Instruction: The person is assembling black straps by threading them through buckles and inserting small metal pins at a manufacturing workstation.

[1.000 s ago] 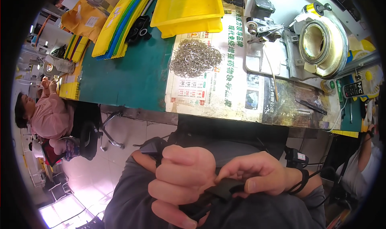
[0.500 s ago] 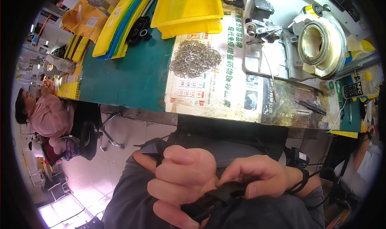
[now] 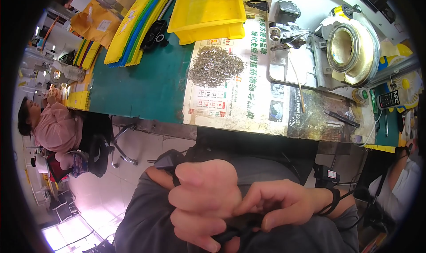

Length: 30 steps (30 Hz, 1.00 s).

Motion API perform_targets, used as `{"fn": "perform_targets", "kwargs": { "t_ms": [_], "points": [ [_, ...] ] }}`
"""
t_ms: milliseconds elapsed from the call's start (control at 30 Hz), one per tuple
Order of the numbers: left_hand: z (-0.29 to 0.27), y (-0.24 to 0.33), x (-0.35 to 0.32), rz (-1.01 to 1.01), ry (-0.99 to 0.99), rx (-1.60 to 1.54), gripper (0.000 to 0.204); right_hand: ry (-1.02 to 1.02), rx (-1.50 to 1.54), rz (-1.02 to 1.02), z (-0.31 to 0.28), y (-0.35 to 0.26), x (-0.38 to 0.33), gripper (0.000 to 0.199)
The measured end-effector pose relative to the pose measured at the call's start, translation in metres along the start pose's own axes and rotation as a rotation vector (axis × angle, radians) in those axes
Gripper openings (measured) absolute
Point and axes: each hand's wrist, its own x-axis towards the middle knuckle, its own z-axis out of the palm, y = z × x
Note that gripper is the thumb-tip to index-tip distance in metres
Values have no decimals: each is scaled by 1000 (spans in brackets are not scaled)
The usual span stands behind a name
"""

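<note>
Both of my hands are close to my body, above my lap and in front of the bench edge. My left hand (image 3: 202, 199) is curled, its fingers wrapped round part of a black strap-like piece (image 3: 246, 222). On the other side my right hand (image 3: 282, 202) pinches the same black piece between thumb and fingers. Its far end and exact kind are hidden by my hands and dark clothing. A black band with a cable circles my right wrist, and a dark device (image 3: 168, 160) sits at my left wrist.
On the green bench (image 3: 137, 93) lie a heap of small metal wire pieces (image 3: 215, 66) on printed paper, a yellow bin (image 3: 208, 13), stacked yellow, blue and green strips (image 3: 133, 29), and a metal fixture with a ring-shaped spool (image 3: 350, 53). A co-worker (image 3: 57, 124) sits at left.
My left hand has turned and its fingers have curled in more. The right hand has shifted slightly, and the black piece has moved down a little between them.
</note>
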Motion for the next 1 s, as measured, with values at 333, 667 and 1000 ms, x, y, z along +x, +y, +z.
{"fn": "perform_targets", "kwargs": {
  "t_ms": [333, 667, 1000],
  "points": [
    [-3, -1, 4, 2, -101, -101, 29, 27, -53, -104, 4, 8, 6, 44],
    [-72, -38, 32, -98, -639, -291, 32, 714, -307, 50, -42, 4, -113, 44],
    [-77, -62, -17, -832, -1289, -324, 24, 630, -347, 847, 27, 254, -279, 34]
  ]
}}
